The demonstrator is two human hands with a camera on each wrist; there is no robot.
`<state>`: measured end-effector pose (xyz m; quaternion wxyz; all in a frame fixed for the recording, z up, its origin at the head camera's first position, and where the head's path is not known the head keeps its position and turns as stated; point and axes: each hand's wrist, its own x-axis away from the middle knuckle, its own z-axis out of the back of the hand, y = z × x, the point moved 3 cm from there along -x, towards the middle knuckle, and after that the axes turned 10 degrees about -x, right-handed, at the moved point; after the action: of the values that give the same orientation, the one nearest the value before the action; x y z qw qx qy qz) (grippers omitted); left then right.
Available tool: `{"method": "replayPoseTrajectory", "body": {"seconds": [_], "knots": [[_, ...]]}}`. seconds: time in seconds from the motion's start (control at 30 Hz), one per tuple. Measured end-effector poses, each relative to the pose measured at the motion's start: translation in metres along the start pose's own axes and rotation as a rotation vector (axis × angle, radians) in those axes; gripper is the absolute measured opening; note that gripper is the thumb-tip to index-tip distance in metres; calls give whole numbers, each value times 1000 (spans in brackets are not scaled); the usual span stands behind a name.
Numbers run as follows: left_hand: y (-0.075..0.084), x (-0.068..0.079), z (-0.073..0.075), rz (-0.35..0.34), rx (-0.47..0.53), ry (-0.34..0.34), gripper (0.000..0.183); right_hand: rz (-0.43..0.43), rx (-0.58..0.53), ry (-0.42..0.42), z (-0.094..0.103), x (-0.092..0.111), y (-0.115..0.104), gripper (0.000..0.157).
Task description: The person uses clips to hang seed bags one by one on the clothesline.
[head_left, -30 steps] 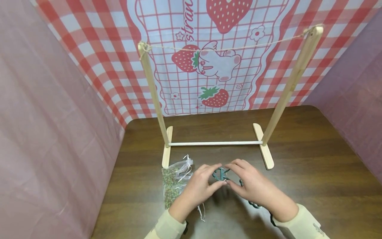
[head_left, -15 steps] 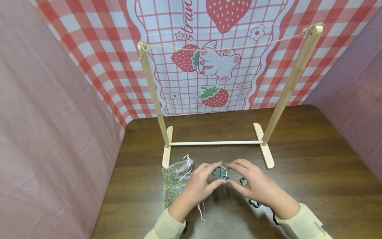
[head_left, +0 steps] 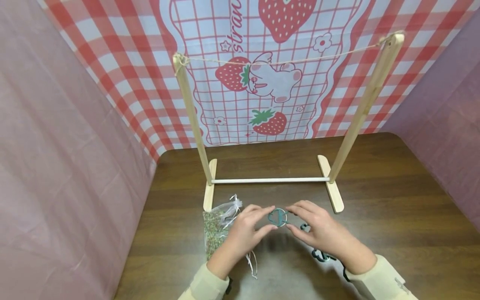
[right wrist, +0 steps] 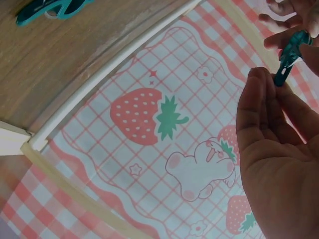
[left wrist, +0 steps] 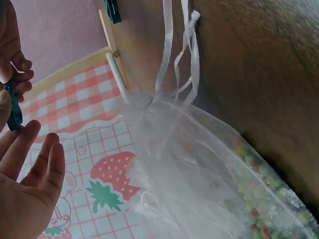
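Observation:
A teal plastic plant clip [head_left: 278, 217] with a round metal ring sits between the fingers of both hands, in front of the wooden stand. My left hand [head_left: 245, 229] pinches its rounded end between thumb and finger. On the other side my right hand [head_left: 318, 225] grips the handle ends. In the left wrist view the clip [left wrist: 14, 107] appears edge-on at the far left; the right wrist view has the clip [right wrist: 291, 55] near the top right. Two more teal clips lie by my right hand: one clip [head_left: 305, 227] partly hidden by it, the other [head_left: 321, 255] under the wrist.
Sheer drawstring bags [head_left: 215, 227] with small green and reddish pieces lie left, partly under my left forearm. Behind the hands stands a wooden frame [head_left: 360, 121] with a white crossbar [head_left: 270, 180] and a string [head_left: 285, 61] across the top. A strawberry-print cloth [head_left: 240, 104] hangs behind.
My left hand has shifted slightly left, its fingertips now nearer the clip's outer edge, and more of the clip and its ring shows. The right hand has hardly moved.

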<state>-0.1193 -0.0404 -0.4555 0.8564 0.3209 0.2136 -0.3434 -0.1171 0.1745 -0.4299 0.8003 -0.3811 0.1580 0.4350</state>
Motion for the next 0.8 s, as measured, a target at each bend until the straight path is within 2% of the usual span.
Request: {"method": "replayPoseTrajectory", "body": {"seconds": [0.23,0.5,0.8], "knots": [[-1,0,4,-34,12,20,39,4,17,-11,0,1,0,38],[-2,-1,5,-70,2,67,33,96,22,39,0,-1,-1,35],[-3,0,6,-85,-6,89,31,87,26,31,0,0,-3,33]]}}
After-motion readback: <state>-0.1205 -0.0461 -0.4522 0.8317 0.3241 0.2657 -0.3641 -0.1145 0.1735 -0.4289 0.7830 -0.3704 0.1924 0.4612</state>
